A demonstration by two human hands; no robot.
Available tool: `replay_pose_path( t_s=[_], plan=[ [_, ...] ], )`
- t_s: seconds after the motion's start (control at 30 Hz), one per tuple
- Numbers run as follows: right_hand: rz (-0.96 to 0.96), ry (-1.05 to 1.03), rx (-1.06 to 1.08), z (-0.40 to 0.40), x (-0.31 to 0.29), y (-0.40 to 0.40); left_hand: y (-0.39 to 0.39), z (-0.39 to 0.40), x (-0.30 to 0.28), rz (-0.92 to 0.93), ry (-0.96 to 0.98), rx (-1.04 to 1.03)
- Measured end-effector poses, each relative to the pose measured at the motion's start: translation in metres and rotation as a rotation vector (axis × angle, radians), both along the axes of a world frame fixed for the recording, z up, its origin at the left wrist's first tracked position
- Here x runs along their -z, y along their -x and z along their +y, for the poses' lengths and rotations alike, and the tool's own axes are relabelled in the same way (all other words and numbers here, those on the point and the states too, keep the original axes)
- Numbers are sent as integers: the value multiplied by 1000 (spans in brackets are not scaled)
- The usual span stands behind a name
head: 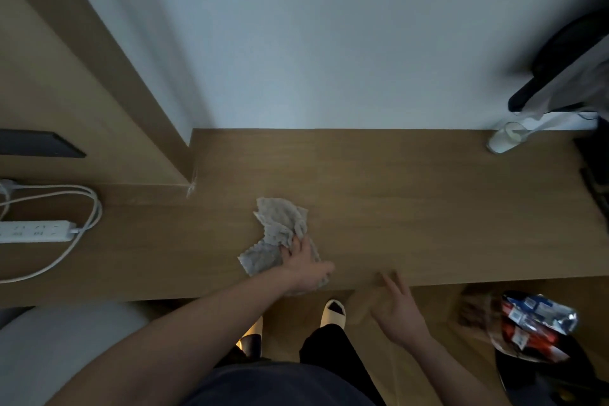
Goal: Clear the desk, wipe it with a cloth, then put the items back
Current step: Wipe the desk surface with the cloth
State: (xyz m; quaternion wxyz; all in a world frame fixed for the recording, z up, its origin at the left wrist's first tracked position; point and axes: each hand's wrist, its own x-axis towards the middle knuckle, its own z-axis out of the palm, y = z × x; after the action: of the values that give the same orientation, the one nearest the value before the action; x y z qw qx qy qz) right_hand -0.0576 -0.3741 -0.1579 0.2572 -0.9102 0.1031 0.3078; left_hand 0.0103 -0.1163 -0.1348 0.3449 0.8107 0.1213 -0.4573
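Head view, wooden worktop (395, 208) across frame centre. Left hand (304, 269), lower centre, lies flat w/ fingers spread on a crumpled grey cloth (280, 234), pressing it to the worktop near the front edge; grip wide, nothing pinched. Right hand (400, 310), lower right of centre, hovers just off the front edge, fingers loose & apart, holding nothing. Glass (506, 138) stands at upper right of the worktop by the wall. White power strip (36, 231) w/ looped cable at left edge. Bag of packets (527, 323) at lower right, below worktop level.
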Motion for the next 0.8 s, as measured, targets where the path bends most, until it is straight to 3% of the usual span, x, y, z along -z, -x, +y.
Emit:
replay_pose_path(
  t_s=[0.2,0.37,0.5,0.6,0.67,0.8],
  plan=[
    [51,8,37,-68,-15,-18,-39,-91,-6,14,1,165],
    [16,10,-45,-90,-30,-53,-41,-86,0,-178,234,46],
    [-12,-24,-204,-54,-32,-84,-10,-56,-16,-362,303,-86],
    [-58,-88,-335,-9,-26,-99,31,-12,-20,-502,175,-249],
    [-79,-54,-425,22,-20,-104,56,26,-23,-452,27,-281],
    [-33,34,-503,78,-9,-101,105,110,-14,-343,-262,-153]
  ],
)
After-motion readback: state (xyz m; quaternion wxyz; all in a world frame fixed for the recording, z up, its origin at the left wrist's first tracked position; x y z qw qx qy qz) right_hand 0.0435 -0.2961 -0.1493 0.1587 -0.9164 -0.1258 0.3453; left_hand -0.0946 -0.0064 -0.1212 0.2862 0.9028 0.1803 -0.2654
